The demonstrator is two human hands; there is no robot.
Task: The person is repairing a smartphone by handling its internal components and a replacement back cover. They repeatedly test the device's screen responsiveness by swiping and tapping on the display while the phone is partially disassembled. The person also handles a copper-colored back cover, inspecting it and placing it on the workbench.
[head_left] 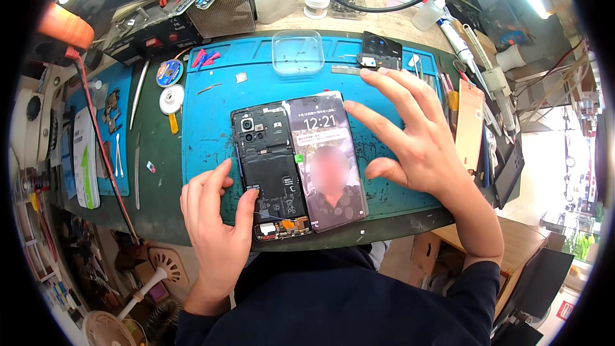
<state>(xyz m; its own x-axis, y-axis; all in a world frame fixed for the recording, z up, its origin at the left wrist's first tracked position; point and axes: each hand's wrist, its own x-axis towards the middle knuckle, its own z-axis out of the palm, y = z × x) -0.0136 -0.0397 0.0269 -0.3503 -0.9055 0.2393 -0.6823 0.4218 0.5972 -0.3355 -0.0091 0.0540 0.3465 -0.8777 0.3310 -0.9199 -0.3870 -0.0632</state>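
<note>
An opened smartphone body (269,173) lies on the blue work mat, its black inner frame, cameras and lower circuit board exposed. Against its right side is the lit display (323,182), slightly tilted, showing a clock and a lock-screen picture. My left hand (214,218) grips the body's left edge, thumb on top and fingers curled along the side. With fingers spread and nothing in them, my right hand (410,134) hovers by the display's right edge; its index fingertip is near the top right corner. Whether that fingertip touches the glass I cannot tell.
A clear plastic tray (298,53) with tiny parts sits at the back of the mat (211,128). Beside it is a black camera-module part (382,50). Left lie a solder reel (170,73), tweezers (139,94) and cotton swabs (118,157). A red cable (96,128) crosses the left side.
</note>
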